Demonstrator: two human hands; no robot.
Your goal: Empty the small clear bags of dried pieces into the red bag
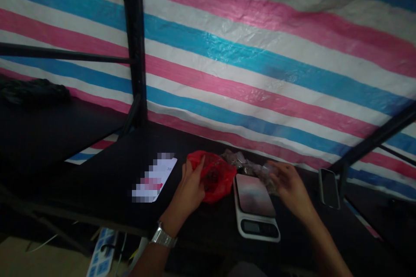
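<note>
Head view, dim: left hand (190,190) resting open-fingered on red bag (212,176) just left of scale (256,205) on desk (107,177), right hand (289,186) closed around clear packet (269,175) at scale's far corner; best lowered squarely onto platform, bag held steady.

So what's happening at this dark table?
A person sits at a black table in front of a striped tarp. The left hand rests on a red bag. The right hand holds a small clear packet just above a kitchen scale. More clear packets lie behind the scale, a phone to the right.
</note>
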